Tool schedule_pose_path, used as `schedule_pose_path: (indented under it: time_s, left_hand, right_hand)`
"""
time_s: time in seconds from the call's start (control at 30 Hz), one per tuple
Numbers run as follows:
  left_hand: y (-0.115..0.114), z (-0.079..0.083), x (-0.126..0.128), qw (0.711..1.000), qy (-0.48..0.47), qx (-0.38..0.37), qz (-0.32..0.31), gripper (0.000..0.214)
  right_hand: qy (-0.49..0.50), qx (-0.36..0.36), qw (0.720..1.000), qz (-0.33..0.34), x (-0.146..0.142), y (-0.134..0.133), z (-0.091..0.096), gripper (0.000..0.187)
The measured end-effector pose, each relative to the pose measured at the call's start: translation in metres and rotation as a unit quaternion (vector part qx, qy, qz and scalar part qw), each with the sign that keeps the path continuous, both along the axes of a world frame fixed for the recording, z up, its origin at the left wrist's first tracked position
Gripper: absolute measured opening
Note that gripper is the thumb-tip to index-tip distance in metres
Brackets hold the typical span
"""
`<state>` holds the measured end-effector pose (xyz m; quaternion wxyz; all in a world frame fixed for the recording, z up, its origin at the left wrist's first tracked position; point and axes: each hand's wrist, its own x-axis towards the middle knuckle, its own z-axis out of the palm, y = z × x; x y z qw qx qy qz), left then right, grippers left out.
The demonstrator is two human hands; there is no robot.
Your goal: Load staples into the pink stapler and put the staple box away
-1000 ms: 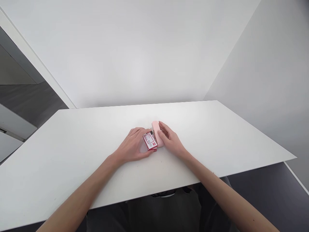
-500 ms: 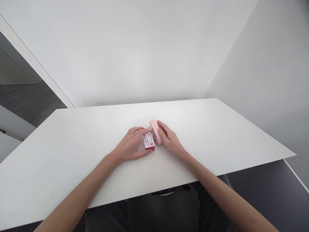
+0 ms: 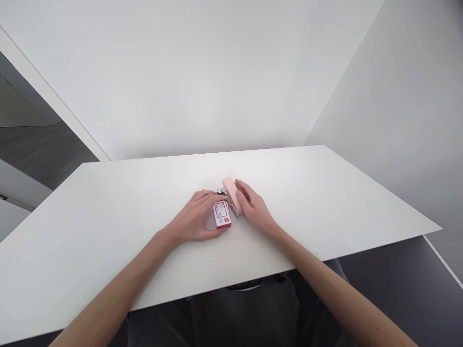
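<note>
Showing under the near edge of the white surface [image 3: 108,221] are the person's dark-clad legs [image 3: 159,323], with both bare forearms reaching in above. The left hand [image 3: 197,219] is half open in a wide C, grasping a red-and-white box [image 3: 222,214]: thumb at the near end, forefinger at the far end, palm clear of it. Around the middle of the surface, the box lies label up, its long axis pointing away from the person, far end leaning slightly left. Just right of it is a pink stapler [image 3: 233,196], its long axis also running away, far end angled left. The right hand [image 3: 253,207] is partly closed, grasping the stapler from the right. Dark and metallic parts [image 3: 222,193] beside the stapler's far half are too small to tell. Beyond rises a white wall [image 3: 202,82]; grey floor [image 3: 36,149] shows at far left.
</note>
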<state>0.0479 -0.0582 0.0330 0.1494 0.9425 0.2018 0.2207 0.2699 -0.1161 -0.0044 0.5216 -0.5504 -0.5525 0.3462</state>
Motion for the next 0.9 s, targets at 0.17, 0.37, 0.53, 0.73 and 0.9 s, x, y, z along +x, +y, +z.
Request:
schedule_pose_path:
  time_s: [0.17,0.37,0.53,0.73,0.9]
  left_hand:
    - [0.0012,-0.0015,0.0000,0.999,0.012,0.031,0.022,0.060]
    - [0.0013,-0.0030,0.0005,0.998,0.024,0.042,0.043,0.060]
    - [0.0026,-0.0046,0.0004,0.997,0.028,0.053,0.052,0.061]
    - [0.0027,-0.0048,0.0005,0.996,0.021,0.049,0.067,0.066]
    - [0.0027,-0.0062,0.0009,0.996,0.012,0.048,0.069,0.069]
  right_hand:
    - [0.000,-0.004,1.000,0.001,0.0006,-0.0006,-0.0002,0.056]
    - [-0.002,-0.008,1.000,-0.002,-0.0001,-0.0019,0.0024,0.055]
    - [-0.003,-0.009,1.000,-0.003,-0.0002,-0.0021,0.0028,0.055]
    - [-0.005,-0.008,1.000,-0.003,-0.0001,-0.0019,0.0022,0.054]
    - [-0.005,-0.012,1.000,0.000,0.0001,-0.0023,0.0030,0.053]
